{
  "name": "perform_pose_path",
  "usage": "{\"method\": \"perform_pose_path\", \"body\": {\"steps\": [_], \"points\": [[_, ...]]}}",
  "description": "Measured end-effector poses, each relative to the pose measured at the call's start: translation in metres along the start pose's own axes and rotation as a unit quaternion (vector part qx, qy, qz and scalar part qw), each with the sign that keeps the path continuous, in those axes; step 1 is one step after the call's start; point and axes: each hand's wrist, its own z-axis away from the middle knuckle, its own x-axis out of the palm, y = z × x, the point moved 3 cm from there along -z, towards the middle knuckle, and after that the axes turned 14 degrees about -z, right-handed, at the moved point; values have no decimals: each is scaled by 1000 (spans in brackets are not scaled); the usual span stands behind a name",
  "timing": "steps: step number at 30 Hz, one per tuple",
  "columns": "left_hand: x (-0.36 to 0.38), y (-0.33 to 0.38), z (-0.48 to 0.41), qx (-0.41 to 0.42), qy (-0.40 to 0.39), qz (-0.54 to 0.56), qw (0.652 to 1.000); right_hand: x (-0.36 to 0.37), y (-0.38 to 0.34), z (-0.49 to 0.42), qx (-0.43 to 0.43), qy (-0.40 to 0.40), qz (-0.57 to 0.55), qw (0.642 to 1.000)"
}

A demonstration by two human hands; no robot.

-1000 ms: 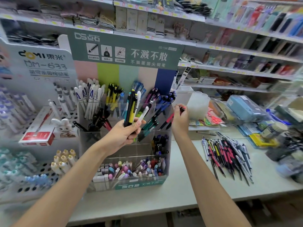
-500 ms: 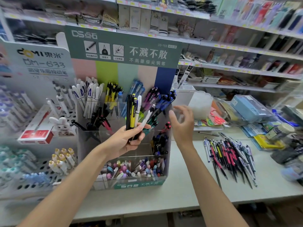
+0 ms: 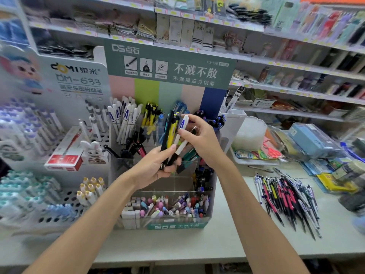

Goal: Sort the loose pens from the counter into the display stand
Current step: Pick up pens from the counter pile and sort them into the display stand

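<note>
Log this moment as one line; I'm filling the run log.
left hand: holds pen bunch | right hand: pinching white pen | pile: on counter | stand: partly filled

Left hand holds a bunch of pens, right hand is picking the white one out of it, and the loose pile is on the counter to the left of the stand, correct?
Not quite. The head view shows the loose pile lying on the counter to the right of the stand. The rest holds: left hand grips the bunch, right hand pinches the white pen.

Green header card (image 3: 169,65) reads "DS-758"; white sign (image 3: 77,80) "DM-633"
</note>
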Motion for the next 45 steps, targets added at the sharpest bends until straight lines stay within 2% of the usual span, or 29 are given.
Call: {"method": "perform_pose_path", "body": {"steps": [4,7,10,13,18,21,22,24,26,28,30,32,34,36,38,41,43,45], "points": [[-17,3,9,17,91,-19,996,13,-4,-8,-18,27,-28,999],[-36,6,20,25,145,-1,989,24,-16,-21,-67,98,-77,990],[-66,11,37,50,215,8,975,35,-36,-42,-121,188,-149,963],[-91,18,55,67,258,3,964,55,-43,-68,-147,206,-143,957],[-116,28,76,79,265,42,960,96,-32,-89,-202,157,-15,967],[-125,32,81,93,270,61,956,117,-20,-91,-235,77,111,963],[-127,33,81,97,276,69,954,124,-15,-90,-246,41,178,952],[-129,34,83,97,284,76,951,131,-7,-90,-290,-10,312,905],[-131,33,83,95,280,78,952,133,-6,-87,-306,-22,370,877],[-131,32,80,90,269,74,956,131,-13,-83,-281,-13,334,900],[-128,32,76,84,246,61,964,126,-30,-75,-225,-11,222,949],[-120,35,69,76,201,32,976,124,-48,-68,-118,-89,105,983],[-108,37,61,59,145,8,988,122,-55,-62,-39,-179,78,980],[-96,39,52,41,99,3,994,114,-58,-59,-42,-197,96,975],[-89,38,44,36,82,6,996,103,-58,-58,-62,-174,80,980],[-84,35,36,41,63,18,997,84,-54,-60,-43,-116,-40,991],[-85,33,33,44,62,22,997,67,-55,-66,-55,-39,-91,994],[-89,32,32,42,96,13,994,47,-58,-74,-83,62,-134,986]]}}
